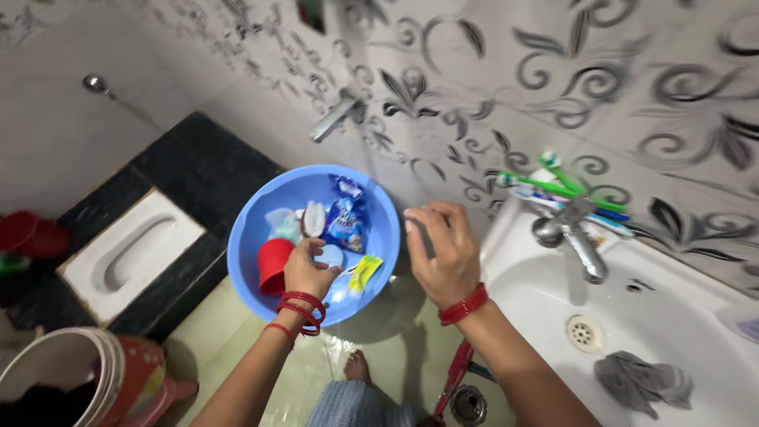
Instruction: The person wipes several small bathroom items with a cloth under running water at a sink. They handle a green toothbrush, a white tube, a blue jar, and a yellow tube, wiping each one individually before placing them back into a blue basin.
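Left hand [307, 269] pinches small pale item, probably soap, inside blue basin [245, 237]; right hand [443, 253] open, empty. Basin unsupported, may tip, spill.

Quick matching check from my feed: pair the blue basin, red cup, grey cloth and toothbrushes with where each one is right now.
Things:
1. blue basin
2. red cup
3. grey cloth
4. toothbrushes

Places:
a. lying in the white sink
b. behind the tap, by the tiled wall
c. held up by the left hand
d. inside the basin

Pairs: 1-c, 2-d, 3-a, 4-b
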